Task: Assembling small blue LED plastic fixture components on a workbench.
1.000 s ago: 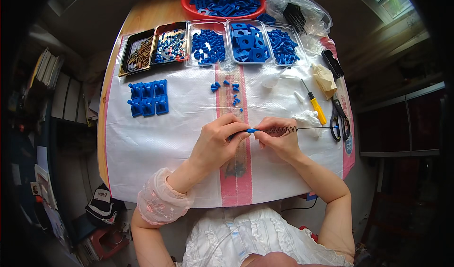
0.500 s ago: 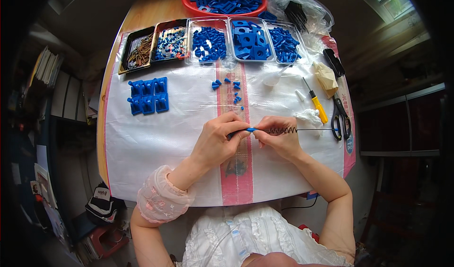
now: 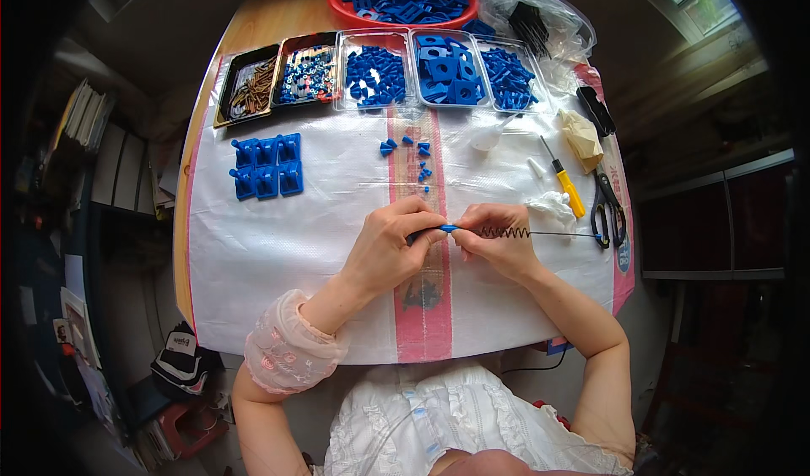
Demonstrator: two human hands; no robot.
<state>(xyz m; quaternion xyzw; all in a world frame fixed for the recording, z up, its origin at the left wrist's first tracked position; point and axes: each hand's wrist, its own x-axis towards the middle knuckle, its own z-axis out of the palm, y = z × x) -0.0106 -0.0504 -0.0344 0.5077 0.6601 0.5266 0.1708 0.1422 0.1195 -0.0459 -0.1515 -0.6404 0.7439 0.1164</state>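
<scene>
My left hand (image 3: 390,241) and my right hand (image 3: 499,238) meet over the middle of the table. Both pinch a small blue plastic piece (image 3: 449,229) between their fingertips. From it a dark coiled wire (image 3: 508,233) passes along my right fingers and runs on rightward as a thin straight rod with a small blue tip, near the scissors (image 3: 609,214). A dark end shows at my left fingers, mostly hidden. Beyond my hands lie several small blue cones (image 3: 411,143) and tiny blue bits (image 3: 423,172). Assembled blue square-based parts (image 3: 267,167) stand grouped at the left.
Along the back are trays of brown screws (image 3: 251,92), small nuts (image 3: 308,75), blue cones (image 3: 375,75), blue plates (image 3: 449,71) and blue pieces (image 3: 508,79). Behind them stands a red basin (image 3: 336,5). At right lie a yellow-handled screwdriver (image 3: 567,191) and crumpled tissue (image 3: 553,208).
The rod's far end has dipped slightly toward me beside the scissors. My hands keep nearly the same pinch in the same place.
</scene>
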